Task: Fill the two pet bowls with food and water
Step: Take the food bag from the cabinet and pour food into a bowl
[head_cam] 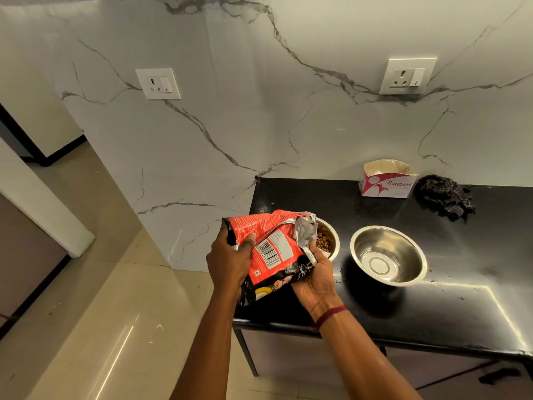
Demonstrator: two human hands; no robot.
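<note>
A red and black pet food bag is tilted with its torn silver mouth over the left steel bowl, which holds brown kibble. My left hand grips the bag's closed end from the left. My right hand holds it from below, near the open end. The bag hides most of that bowl. To the right stands a second steel bowl, with no kibble in it. Both bowls rest on the black countertop.
An open pink and white carton stands at the back of the counter beside a dark crumpled cloth. A single kibble piece lies near the counter's back left corner. Two wall sockets sit on the marble wall. Tiled floor lies to the left.
</note>
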